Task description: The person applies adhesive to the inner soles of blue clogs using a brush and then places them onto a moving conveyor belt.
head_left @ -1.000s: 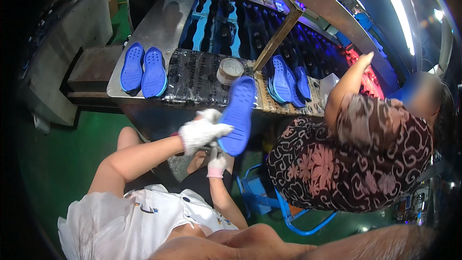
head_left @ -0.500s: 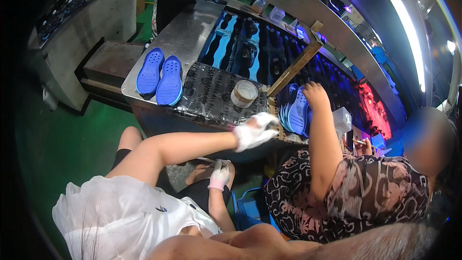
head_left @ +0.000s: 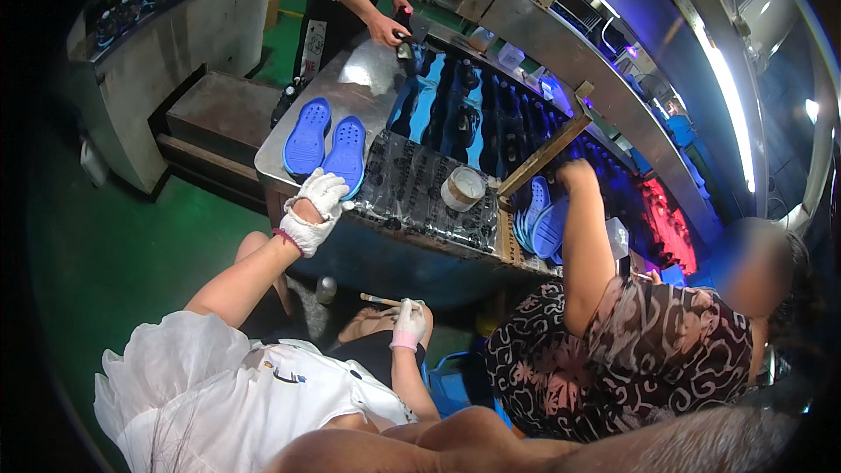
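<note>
Head view: two blue soles (head_left: 307, 135) lie side by side at ten o'clock, on the metal table (head_left: 363, 73) near its corner.
Left hand (head_left: 315, 214): nine o'clock, gloved, at the near end of the right-hand sole; whether the fingers pinch it, I cannot tell.
Right hand (head_left: 410, 326): six o'clock, gloved, fingers pinching a brush (head_left: 377, 299).
Round tub (head_left: 462, 189): just off centre, toward two o'clock.
Co-worker's arm (head_left: 580, 250): three o'clock, beside the stacked soles (head_left: 549, 229).
Handling: I'd grip one sole by its edges, lift it clear of its neighbour, and hold the brush away meanwhile.
</note>
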Demonstrator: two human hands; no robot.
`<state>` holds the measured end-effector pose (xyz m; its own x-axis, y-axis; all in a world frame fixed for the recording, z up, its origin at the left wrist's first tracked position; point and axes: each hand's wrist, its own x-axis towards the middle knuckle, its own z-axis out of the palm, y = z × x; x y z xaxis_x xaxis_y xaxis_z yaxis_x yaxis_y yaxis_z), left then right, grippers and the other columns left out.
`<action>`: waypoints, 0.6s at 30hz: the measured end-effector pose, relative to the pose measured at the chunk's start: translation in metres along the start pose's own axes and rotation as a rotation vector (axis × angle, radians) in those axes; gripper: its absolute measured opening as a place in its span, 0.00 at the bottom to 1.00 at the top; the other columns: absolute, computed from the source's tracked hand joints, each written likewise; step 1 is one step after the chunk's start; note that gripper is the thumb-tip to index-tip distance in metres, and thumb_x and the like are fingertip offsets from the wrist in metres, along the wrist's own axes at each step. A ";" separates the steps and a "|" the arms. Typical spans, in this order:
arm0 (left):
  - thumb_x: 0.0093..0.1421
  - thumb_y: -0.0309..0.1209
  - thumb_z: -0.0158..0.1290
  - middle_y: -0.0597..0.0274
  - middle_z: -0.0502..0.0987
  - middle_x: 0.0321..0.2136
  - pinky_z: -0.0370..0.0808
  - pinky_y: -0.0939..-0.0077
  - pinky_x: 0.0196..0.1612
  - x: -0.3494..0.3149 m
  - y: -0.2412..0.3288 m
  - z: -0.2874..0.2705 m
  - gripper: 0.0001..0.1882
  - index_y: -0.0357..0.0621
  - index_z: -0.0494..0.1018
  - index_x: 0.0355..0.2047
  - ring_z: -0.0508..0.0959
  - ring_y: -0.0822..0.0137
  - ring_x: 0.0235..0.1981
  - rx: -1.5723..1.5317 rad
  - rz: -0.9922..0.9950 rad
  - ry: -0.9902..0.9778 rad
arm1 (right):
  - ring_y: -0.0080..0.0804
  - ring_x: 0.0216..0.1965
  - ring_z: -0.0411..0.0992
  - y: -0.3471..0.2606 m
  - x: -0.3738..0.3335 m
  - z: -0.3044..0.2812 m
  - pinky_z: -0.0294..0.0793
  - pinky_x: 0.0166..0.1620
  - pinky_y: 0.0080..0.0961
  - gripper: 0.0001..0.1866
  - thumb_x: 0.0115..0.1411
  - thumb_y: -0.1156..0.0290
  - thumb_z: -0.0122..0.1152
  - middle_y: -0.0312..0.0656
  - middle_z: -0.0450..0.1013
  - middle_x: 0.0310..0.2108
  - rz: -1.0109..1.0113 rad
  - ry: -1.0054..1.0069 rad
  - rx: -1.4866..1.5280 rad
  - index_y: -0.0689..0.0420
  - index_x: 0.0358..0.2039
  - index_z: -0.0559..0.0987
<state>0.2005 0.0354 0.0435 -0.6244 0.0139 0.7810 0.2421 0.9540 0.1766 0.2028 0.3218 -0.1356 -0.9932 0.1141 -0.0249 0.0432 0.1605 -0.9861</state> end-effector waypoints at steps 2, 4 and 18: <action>0.46 0.21 0.57 0.51 0.75 0.43 0.66 0.54 0.56 -0.007 0.003 0.003 0.16 0.41 0.73 0.38 0.73 0.49 0.48 -0.087 -0.025 0.077 | 0.22 0.16 0.68 0.000 -0.003 -0.006 0.67 0.21 0.17 0.09 0.63 0.66 0.52 0.40 0.74 0.20 -0.005 0.006 0.019 0.60 0.33 0.73; 0.45 0.20 0.58 0.51 0.75 0.43 0.67 0.55 0.55 -0.018 -0.004 -0.001 0.16 0.41 0.73 0.37 0.73 0.48 0.48 -0.147 -0.026 0.115 | 0.21 0.18 0.69 -0.019 -0.008 -0.008 0.67 0.24 0.18 0.13 0.64 0.62 0.52 0.40 0.75 0.22 0.095 0.025 0.180 0.59 0.34 0.76; 0.62 0.35 0.53 0.63 0.73 0.41 0.72 0.79 0.36 -0.044 0.040 -0.063 0.23 0.41 0.63 0.54 0.74 0.74 0.36 -1.122 -1.157 0.260 | 0.23 0.31 0.73 -0.233 0.104 -0.051 0.72 0.36 0.16 0.09 0.62 0.71 0.56 0.38 0.75 0.31 -0.596 0.241 0.171 0.60 0.42 0.74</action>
<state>0.2846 0.0541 0.0542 -0.7397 -0.6728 -0.0161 0.2212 -0.2656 0.9384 0.0951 0.3458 0.1002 -0.7889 0.2728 0.5506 -0.5434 0.1086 -0.8324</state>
